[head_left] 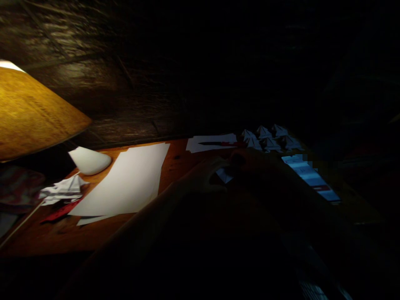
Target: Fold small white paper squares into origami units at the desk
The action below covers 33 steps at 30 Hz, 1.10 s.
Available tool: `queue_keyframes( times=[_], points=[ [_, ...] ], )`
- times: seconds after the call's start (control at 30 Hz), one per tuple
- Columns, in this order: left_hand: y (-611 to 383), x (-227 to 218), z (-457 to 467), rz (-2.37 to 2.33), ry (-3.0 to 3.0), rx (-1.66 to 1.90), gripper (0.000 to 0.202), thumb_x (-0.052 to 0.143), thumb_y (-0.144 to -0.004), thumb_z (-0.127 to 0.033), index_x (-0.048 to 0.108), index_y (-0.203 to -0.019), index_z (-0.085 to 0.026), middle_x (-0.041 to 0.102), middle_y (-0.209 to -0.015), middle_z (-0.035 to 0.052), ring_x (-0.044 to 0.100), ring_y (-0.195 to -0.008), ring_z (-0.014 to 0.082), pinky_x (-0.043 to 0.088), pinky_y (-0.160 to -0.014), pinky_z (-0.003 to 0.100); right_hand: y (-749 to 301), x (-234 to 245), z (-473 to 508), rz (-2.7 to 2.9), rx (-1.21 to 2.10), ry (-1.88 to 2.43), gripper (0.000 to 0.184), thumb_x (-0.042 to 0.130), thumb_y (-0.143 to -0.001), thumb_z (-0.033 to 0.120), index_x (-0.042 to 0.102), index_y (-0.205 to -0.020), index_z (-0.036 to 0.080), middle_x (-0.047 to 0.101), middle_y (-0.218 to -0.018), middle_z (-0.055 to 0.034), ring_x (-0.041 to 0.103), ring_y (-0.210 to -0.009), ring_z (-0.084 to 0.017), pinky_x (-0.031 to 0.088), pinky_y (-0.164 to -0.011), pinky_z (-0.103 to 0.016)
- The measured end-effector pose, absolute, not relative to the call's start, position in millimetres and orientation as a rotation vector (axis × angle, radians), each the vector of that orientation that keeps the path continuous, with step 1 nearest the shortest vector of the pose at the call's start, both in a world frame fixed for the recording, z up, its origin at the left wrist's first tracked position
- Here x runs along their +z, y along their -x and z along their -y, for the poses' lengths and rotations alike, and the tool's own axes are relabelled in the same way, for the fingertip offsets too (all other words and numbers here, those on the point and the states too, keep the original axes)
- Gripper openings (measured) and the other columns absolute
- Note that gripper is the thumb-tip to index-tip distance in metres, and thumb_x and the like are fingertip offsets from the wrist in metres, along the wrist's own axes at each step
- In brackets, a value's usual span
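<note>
Dimly lit, a wooden table (78,237) stretches across the view, with two bare hands near its middle, mostly in shadow. Between them is a small piece of white paper (224,175), apparently folded, with one pale corner catching the light. The person's left hand (212,175) curves around its near left side, thumb and fingers apart with the paper showing in the gap; whether they pinch it, I cannot tell. The right hand (245,160) is a dark shape just beyond the paper to the right; its grip is hidden too.

The paper should be very light, thin and crisp, ready to keep a crease but easy to crush or tear. Its edges and folded corners look the best places to hold, with a gentle fingertip pinch.

Behind the right hand stand six pointed folded paper shapes (265,141) in two rows. Left of them, a dark-bladed knife (218,143) with a red handle lies across some white paper sheets (194,143). A larger paper stack (131,179) lies under a glowing amber lampshade (37,112) farther left, near a crumpled-looking printed paper (64,189). To the right, a lit bluish screen (306,175) lies at an angle.
</note>
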State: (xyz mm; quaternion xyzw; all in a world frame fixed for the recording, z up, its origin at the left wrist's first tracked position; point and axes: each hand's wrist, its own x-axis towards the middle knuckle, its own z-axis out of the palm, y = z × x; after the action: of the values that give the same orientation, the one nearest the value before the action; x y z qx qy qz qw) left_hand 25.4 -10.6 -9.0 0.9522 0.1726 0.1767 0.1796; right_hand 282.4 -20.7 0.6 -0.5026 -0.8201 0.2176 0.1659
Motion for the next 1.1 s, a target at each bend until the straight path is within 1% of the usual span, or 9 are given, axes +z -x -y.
queue_keyframes(
  times=[0.27,0.37,0.43,0.5,0.57,0.63,0.7,0.87,1.1],
  points=[
    [-27.5,-10.7,7.9,-0.446,-2.641,0.607,0.084,0.085,-0.075,-0.045,0.045,-0.147,-0.029,0.053,-0.139,0.0132,0.053,-0.129,0.0324,0.048,-0.107,0.05,-276.4,5.5,22.5,2.215,0.561,1.46,0.018,0.069,-0.081,0.022,0.078,-0.097,0.021,0.078,-0.097,-0.0069,0.071,-0.084,-0.022,0.05,-0.074,-0.03],
    [-29.6,-9.1,9.9,-0.535,-2.619,0.71,0.062,0.077,-0.084,-0.027,0.052,-0.141,-0.027,0.058,-0.134,0.0105,0.059,-0.122,0.0273,0.05,-0.103,0.045,-274.5,8.2,21.5,2.155,0.472,1.457,0.014,0.067,-0.082,0.023,0.079,-0.089,0.021,0.078,-0.091,-0.0063,0.069,-0.08,-0.021,0.048,-0.073,-0.031],
    [-32.0,-8.5,11.1,-0.6,-2.562,0.814,0.039,0.066,-0.089,-0.016,0.063,-0.127,-0.024,0.065,-0.123,0.0078,0.064,-0.113,0.0225,0.052,-0.097,0.04,-271.8,9.6,21.7,2.1,0.466,1.391,0.014,0.067,-0.082,0.026,0.079,-0.085,0.02,0.077,-0.09,-0.0066,0.068,-0.08,-0.021,0.047,-0.072,-0.031],
    [-34.7,-7.7,11.7,-0.683,-2.462,0.946,0.024,0.062,-0.089,-0.012,0.07,-0.11,-0.021,0.071,-0.109,0.0051,0.067,-0.101,0.0194,0.052,-0.09,0.035,-267.6,11.0,23.6,2.004,0.539,1.34,0.023,0.064,-0.086,0.036,0.078,-0.083,0.019,0.075,-0.083,-0.006,0.066,-0.075,-0.021,0.045,-0.067,-0.031],
    [-37.3,-6.5,11.5,-0.779,-2.291,1.05,0.016,0.064,-0.085,-0.013,0.071,-0.097,-0.019,0.073,-0.095,0.0034,0.068,-0.089,0.0175,0.052,-0.08,0.031,-262.5,12.4,27.3,1.848,0.706,1.29,0.042,0.054,-0.092,0.052,0.075,-0.077,0.019,0.069,-0.071,-0.0047,0.061,-0.065,-0.019,0.043,-0.061,-0.03],
    [-39.4,-5.5,11.0,-0.845,-2.042,1.112,0.012,0.069,-0.079,-0.017,0.071,-0.091,-0.017,0.073,-0.086,0.0023,0.067,-0.078,0.0162,0.05,-0.07,0.028,-257.9,13.9,31.6,1.667,0.896,1.207,0.059,0.041,-0.095,0.066,0.069,-0.072,0.02,0.061,-0.062,-0.003,0.055,-0.057,-0.016,0.04,-0.057,-0.029],
    [-41.1,-5.1,10.4,-0.853,-1.778,1.13,0.014,0.074,-0.075,-0.021,0.07,-0.087,-0.017,0.072,-0.081,0.0012,0.065,-0.073,0.015,0.049,-0.066,0.026,-255.1,15.2,34.8,1.561,1.013,1.112,0.062,0.039,-0.094,0.071,0.067,-0.071,0.02,0.06,-0.064,-0.0025,0.053,-0.058,-0.015,0.042,-0.057,-0.029],
    [-42.7,-9.3,7.7,-0.843,-1.452,1.126,0.019,0.077,-0.066,-0.021,0.068,-0.083,-0.015,0.07,-0.08,0.001,0.064,-0.076,0.014,0.049,-0.07,0.026,-254.8,15.5,33.6,1.719,1.097,0.99,0.032,0.072,-0.08,0.051,0.071,-0.084,0.019,0.069,-0.084,-0.0032,0.062,-0.076,-0.017,0.048,-0.071,-0.03],
    [-42.6,-9.6,6.2,-0.877,-1.34,1.116,0.022,0.077,-0.067,-0.021,0.067,-0.085,-0.014,0.069,-0.082,0.0022,0.063,-0.075,0.0149,0.049,-0.068,0.026,-255.1,14.9,31.2,1.789,0.992,1.034,0.028,0.073,-0.079,0.044,0.074,-0.088,0.018,0.074,-0.088,-0.0051,0.066,-0.081,-0.02,0.05,-0.072,-0.032]
  ],
)
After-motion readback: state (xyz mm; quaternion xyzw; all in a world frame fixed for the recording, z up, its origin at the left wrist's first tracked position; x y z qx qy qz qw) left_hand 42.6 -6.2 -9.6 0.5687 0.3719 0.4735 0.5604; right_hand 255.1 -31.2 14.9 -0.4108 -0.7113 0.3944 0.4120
